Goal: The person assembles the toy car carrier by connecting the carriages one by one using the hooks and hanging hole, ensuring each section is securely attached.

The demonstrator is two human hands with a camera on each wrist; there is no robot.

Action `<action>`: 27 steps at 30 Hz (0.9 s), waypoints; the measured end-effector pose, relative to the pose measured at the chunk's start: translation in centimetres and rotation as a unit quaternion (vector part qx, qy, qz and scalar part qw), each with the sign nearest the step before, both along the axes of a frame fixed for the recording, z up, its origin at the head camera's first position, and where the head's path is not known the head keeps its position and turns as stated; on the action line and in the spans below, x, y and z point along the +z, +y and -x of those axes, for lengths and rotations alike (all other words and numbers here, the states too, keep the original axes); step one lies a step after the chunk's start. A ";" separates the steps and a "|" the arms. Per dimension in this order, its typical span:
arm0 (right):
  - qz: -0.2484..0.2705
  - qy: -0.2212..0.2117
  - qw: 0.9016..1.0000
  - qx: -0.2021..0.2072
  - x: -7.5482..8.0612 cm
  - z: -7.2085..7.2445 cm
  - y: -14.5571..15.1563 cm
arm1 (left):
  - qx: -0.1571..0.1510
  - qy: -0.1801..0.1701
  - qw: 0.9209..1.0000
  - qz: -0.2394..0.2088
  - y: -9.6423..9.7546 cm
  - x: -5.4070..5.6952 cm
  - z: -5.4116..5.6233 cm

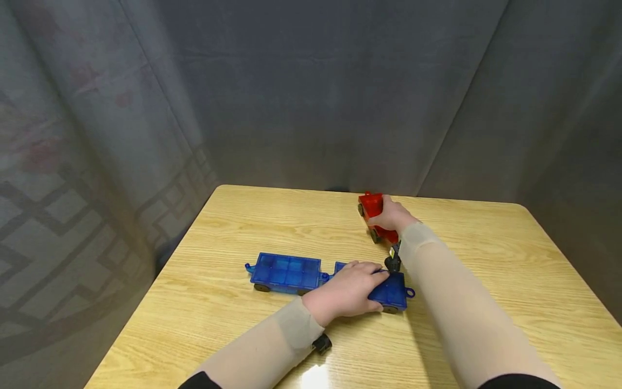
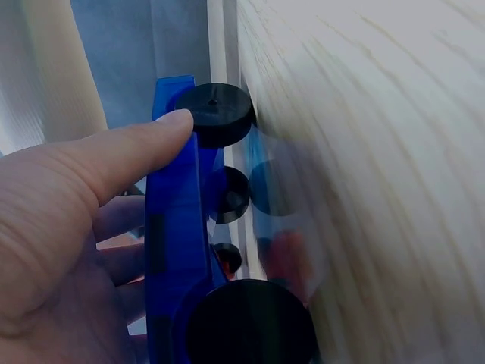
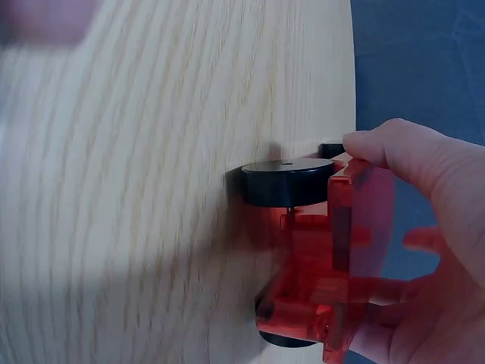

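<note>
Two blue translucent toy wagons stand in a row on the table in the head view. My left hand [image 1: 347, 289] grips the right-hand wagon [image 1: 392, 293], its thumb along the near side above the black wheels [image 2: 216, 114]. The other blue wagon [image 1: 286, 271] sits to its left, the two meeting at a small blue coupling [image 1: 324, 276]. Farther back, my right hand [image 1: 392, 216] holds a red translucent toy wagon [image 1: 371, 205] by its sides. In the right wrist view, that red wagon's black wheels [image 3: 288, 186] face the tabletop; whether they touch it I cannot tell.
The wood-grain table [image 1: 233, 232] ends just behind the red wagon, where a grey curtain [image 1: 330, 119] hangs. A blue ring [image 1: 410, 292] sticks out at the row's right end, a blue hook [image 1: 249, 267] at its left. Black wrist cameras [image 1: 392, 259] hang under both forearms.
</note>
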State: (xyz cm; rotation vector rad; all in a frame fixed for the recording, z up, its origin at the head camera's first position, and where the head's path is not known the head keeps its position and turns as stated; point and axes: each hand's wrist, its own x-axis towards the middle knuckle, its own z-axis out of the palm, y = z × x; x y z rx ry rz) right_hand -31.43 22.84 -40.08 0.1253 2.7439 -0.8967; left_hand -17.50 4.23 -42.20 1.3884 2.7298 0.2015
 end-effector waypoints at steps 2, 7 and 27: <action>0.003 0.001 1.000 0.002 0.1 -0.2 0.4 | 0.002 -0.003 1.000 0.001 0.0 0.1 0.0; 0.008 0.005 1.000 0.004 0.2 -0.7 1.6 | 0.004 -0.004 1.000 0.002 0.0 0.2 0.1; -0.034 0.003 0.999 -0.014 2.5 -6.8 7.0 | 0.008 -0.022 1.000 -0.007 0.6 -0.3 0.4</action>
